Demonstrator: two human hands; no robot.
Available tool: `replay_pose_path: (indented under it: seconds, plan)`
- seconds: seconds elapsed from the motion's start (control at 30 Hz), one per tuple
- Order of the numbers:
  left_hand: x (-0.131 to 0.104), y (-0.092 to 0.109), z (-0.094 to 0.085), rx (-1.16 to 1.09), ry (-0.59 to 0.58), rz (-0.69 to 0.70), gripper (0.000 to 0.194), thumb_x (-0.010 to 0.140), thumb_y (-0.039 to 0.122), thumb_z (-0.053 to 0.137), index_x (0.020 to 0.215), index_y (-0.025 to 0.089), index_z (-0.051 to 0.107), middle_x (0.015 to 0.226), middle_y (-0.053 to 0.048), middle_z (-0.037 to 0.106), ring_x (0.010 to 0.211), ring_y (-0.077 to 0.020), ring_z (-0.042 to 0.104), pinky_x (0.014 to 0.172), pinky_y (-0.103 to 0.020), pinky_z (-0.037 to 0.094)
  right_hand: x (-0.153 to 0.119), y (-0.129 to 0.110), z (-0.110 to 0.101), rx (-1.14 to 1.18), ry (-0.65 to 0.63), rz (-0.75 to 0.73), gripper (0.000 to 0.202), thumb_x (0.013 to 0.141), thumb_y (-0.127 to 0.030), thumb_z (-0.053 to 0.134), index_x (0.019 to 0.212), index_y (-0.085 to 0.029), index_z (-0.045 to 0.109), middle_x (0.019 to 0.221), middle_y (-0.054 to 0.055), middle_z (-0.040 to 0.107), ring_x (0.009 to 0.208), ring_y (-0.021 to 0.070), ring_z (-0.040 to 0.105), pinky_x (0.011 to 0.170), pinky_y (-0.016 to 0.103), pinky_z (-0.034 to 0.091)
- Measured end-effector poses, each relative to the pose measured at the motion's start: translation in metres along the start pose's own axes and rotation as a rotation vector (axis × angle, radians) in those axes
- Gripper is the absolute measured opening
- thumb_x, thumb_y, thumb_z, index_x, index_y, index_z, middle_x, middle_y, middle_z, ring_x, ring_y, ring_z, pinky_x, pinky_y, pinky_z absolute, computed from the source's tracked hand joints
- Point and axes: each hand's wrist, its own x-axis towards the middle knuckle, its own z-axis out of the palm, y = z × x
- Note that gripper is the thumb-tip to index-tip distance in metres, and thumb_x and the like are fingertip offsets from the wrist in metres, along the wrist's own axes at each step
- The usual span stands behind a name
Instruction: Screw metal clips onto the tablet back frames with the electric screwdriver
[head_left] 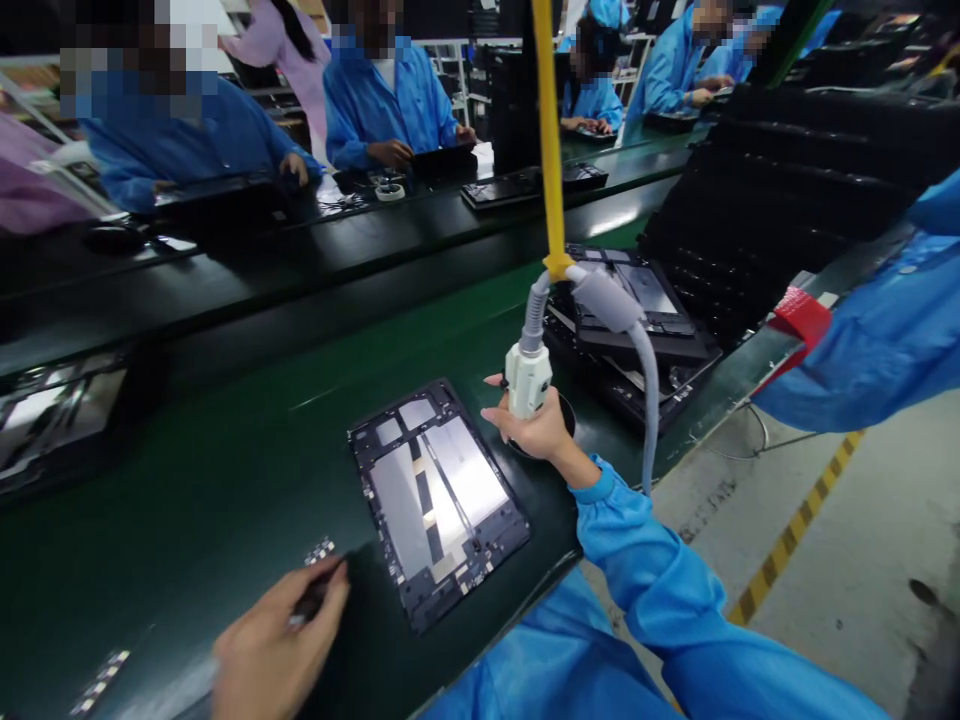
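Observation:
My right hand [541, 428] is closed round a white electric screwdriver [529, 380]. A ribbed grey cable [651, 410] runs from its top, hung from a yellow strap [551, 130]; its tip is hidden. Under that hand is a dark round dish [566, 415], mostly covered. An opened tablet [442, 500], its silvery battery cells and boards exposed, lies flat between my hands. At lower left, my left hand [281, 635] is closed on a small dark object, largely hidden by the fingers. Beyond its fingertips lies a short strip of small metallic pieces [320, 551].
Stacked tablets [630, 330] lie right of the screwdriver, with piled black trays [795, 190] behind. Another strip of small pieces [101, 682] is at lower left. Across the green bench [247, 450], several people in blue smocks [390, 100] work. A blue sleeve [870, 330] is at right.

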Motion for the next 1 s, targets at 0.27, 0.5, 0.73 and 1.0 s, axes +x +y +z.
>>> replay_pose_path:
  seconds: [0.27,0.5,0.73,1.0]
  plan:
    - [0.006,0.065,0.042,-0.188,-0.063,0.146,0.030,0.088,0.030,0.045,0.092,0.019,0.073,0.071,-0.004,0.068,0.065,-0.0165,0.064,0.062,-0.027,0.049,-0.003,-0.059,0.049,0.210,-0.060,-0.119,0.036,0.075,-0.026,0.074,0.107,-0.023,0.058,0.048,-0.009,0.056,0.037,0.0125,0.051,0.043,0.029,0.047]
    - [-0.005,0.061,0.045,-0.414,0.131,0.033,0.023,0.089,0.027,0.047,0.089,0.020,0.068,0.086,-0.006,0.072,0.075,-0.0165,0.067,0.068,-0.026,0.053,0.005,-0.043,0.143,0.129,-0.324,0.020,0.017,0.070,-0.027,0.072,0.083,-0.021,0.064,0.042,-0.008,0.053,0.038,0.0130,0.052,0.049,0.032,0.052]
    - [-0.008,0.060,0.052,-0.498,0.097,-0.047,0.022,0.091,0.028,0.045,0.099,0.021,0.065,0.086,-0.004,0.073,0.076,-0.0169,0.069,0.073,-0.027,0.053,0.010,-0.022,0.152,0.074,-0.360,0.007,0.017,0.070,-0.029,0.072,0.081,-0.020,0.064,0.043,-0.007,0.055,0.039,0.0121,0.052,0.050,0.029,0.050]
    - [-0.008,0.055,0.057,-0.487,0.218,0.110,0.027,0.089,0.013,0.039,0.091,0.019,0.065,0.089,-0.006,0.071,0.078,-0.0145,0.068,0.074,-0.026,0.056,0.007,-0.018,0.154,0.104,-0.366,0.030,0.029,0.069,-0.026,0.072,0.094,-0.017,0.062,0.042,-0.009,0.054,0.036,0.0112,0.050,0.047,0.027,0.046]
